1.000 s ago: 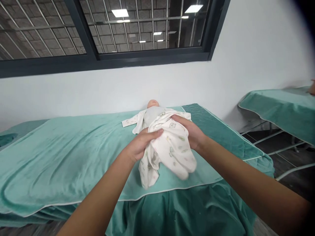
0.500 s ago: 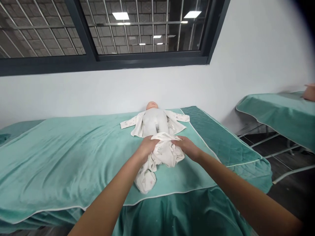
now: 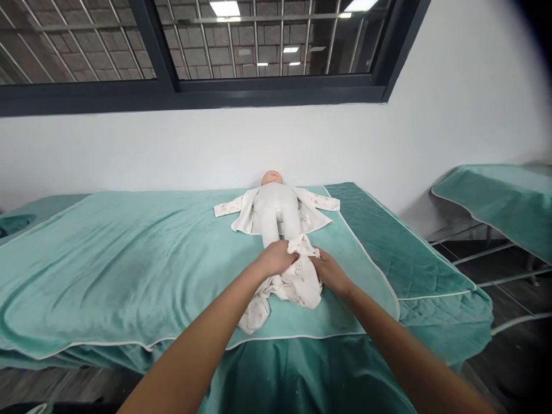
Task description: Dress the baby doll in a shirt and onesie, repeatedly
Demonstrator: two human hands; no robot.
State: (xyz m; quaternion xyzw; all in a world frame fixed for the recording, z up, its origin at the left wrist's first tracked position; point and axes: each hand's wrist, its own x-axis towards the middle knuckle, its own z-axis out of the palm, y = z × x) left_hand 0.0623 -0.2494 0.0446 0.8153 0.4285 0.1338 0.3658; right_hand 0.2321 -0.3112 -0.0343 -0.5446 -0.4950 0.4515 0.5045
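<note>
A baby doll (image 3: 276, 198) lies on its back on the bed, head toward the wall, with its pale grey-white body and legs showing. A white patterned baby jacket (image 3: 244, 210) lies open beneath it, sleeves spread to both sides. At the doll's lower legs, white printed baby pants (image 3: 304, 282) are bunched up, one end trailing toward the near left. My left hand (image 3: 279, 259) is closed on the gathered cloth from the left. From the right, my right hand (image 3: 331, 271) pinches the same cloth. The doll's feet are hidden behind the pants and my left hand.
A green cover (image 3: 129, 259) with pale piping lies over the bed, wrinkled on the left. Darker quilted bedding (image 3: 379, 241) shows on the right. Behind the bed are a white wall (image 3: 172, 149) and a barred window. Another green-covered bed (image 3: 495, 195) stands at the right.
My hands have drawn closer together, and the cloth between them is gathered into a raised bunch. More of the doll's legs shows. The view has shifted slightly.
</note>
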